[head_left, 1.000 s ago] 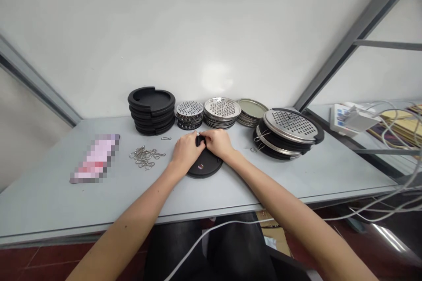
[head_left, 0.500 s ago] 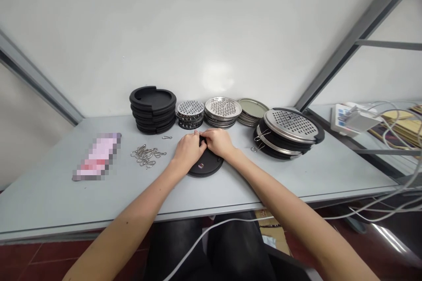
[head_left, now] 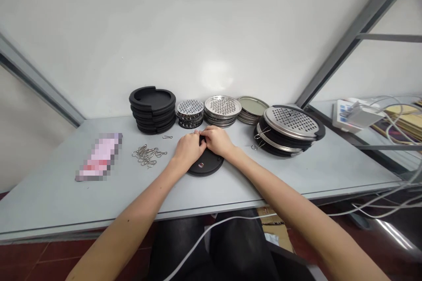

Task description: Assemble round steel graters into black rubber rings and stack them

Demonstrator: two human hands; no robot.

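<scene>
A black round tray lies on the table in front of me, like the pieces in the black stack. On its left far side, my left hand is closed with fingers curled over the rim. Across from it, my right hand grips the far rim, its fingertips meeting the left ones. The fingers hide that part of the edge and any small piece between them. To the left lie a heap of wire clips and a single wire clip.
Behind stand black trays, small grater discs, larger grater discs and plain metal discs. Assembled graters with wire clips sit at right. A blurred pink item lies left; a white cable hangs in front.
Both hands keep their hold at the far rim, with only a very slight shift of the right fingers. The whole view has moved a little.
</scene>
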